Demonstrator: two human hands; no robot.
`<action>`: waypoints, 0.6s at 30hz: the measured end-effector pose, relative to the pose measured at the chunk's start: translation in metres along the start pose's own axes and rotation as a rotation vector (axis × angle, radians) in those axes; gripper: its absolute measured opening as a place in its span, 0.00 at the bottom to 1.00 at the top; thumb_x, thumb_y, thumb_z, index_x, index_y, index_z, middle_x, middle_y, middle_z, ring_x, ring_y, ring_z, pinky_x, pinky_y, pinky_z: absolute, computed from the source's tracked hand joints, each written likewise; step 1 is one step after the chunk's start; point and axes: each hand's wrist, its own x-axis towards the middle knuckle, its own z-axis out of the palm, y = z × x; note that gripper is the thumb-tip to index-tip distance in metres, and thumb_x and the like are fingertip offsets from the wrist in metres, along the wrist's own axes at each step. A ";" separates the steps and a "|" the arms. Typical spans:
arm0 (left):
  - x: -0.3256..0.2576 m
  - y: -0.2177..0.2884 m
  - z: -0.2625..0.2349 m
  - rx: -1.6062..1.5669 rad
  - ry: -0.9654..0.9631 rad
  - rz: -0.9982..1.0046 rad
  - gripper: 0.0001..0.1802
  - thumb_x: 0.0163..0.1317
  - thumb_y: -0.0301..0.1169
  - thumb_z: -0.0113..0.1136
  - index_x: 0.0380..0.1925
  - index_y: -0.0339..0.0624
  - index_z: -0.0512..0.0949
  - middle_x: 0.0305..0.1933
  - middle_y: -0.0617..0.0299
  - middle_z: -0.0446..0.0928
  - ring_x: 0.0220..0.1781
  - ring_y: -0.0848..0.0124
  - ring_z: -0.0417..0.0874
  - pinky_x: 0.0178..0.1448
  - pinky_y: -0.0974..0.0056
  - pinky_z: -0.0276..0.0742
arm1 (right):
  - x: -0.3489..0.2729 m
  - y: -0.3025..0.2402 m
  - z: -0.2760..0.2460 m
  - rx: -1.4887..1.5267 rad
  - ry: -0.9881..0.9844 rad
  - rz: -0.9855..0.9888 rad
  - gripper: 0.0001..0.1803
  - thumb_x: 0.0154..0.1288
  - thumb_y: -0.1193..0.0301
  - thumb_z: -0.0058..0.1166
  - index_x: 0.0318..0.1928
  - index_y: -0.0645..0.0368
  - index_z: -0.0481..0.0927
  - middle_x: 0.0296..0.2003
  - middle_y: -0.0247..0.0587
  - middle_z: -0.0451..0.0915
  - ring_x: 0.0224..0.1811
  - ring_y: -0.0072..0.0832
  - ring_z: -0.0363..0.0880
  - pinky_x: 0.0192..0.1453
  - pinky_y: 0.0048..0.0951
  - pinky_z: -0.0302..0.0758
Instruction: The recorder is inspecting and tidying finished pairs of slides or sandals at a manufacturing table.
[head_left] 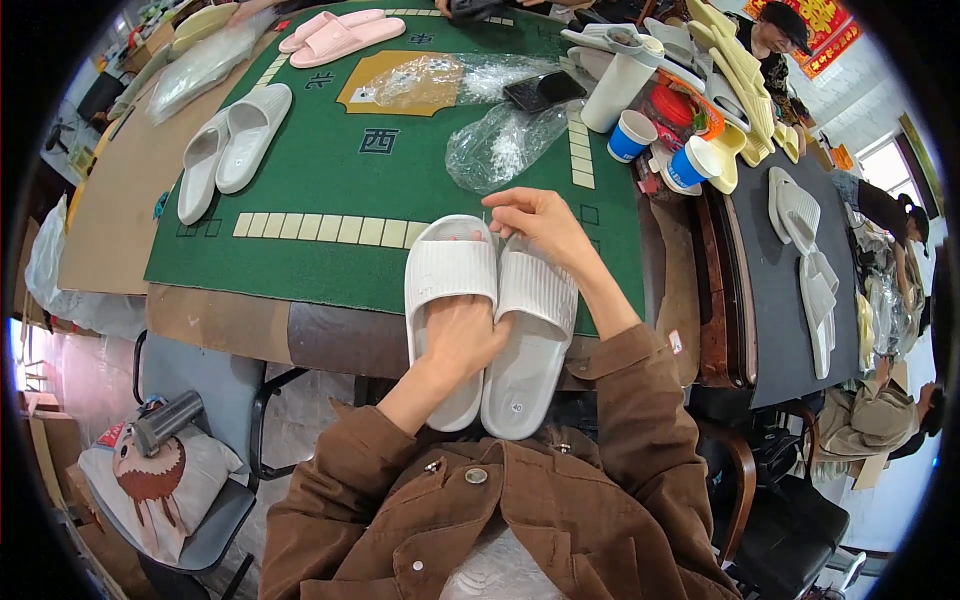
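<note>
A pair of white ribbed slide slippers is held side by side at the table's near edge, toes pointing away from me. My left hand is pushed under the strap of the left slipper, and its fingertips show through the toe opening. Beside it, touching, is the right slipper, with a small round sticker on its heel. Above the toes my right hand has thumb and forefinger closed in a pinch. Something very thin seems to be at the fingertips, too fine to make out.
On the green mat lie another white pair, a pink pair, crumpled clear plastic and a black phone. A white bottle and blue paper cups stand at right. A chair holds a bag. Other people sit farther off.
</note>
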 end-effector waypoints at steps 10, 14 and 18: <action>0.002 0.002 -0.009 0.078 0.019 0.070 0.38 0.57 0.41 0.55 0.62 0.26 0.62 0.66 0.37 0.61 0.68 0.45 0.62 0.68 0.47 0.58 | 0.002 -0.005 0.001 -0.125 -0.109 -0.123 0.08 0.64 0.74 0.53 0.39 0.66 0.80 0.28 0.33 0.81 0.31 0.16 0.75 0.36 0.19 0.72; -0.011 0.006 -0.025 0.032 -0.153 0.000 0.28 0.57 0.44 0.59 0.47 0.27 0.73 0.51 0.43 0.74 0.51 0.48 0.76 0.53 0.49 0.71 | -0.012 -0.003 0.003 -0.165 0.203 -0.187 0.08 0.66 0.73 0.52 0.39 0.64 0.79 0.29 0.34 0.81 0.33 0.17 0.76 0.39 0.20 0.73; -0.031 0.014 -0.050 -0.035 0.155 0.247 0.17 0.58 0.37 0.61 0.39 0.33 0.77 0.41 0.48 0.77 0.42 0.55 0.79 0.47 0.54 0.75 | -0.026 0.008 -0.002 -0.071 0.338 -0.232 0.07 0.67 0.73 0.51 0.41 0.63 0.79 0.30 0.33 0.82 0.33 0.16 0.76 0.39 0.19 0.72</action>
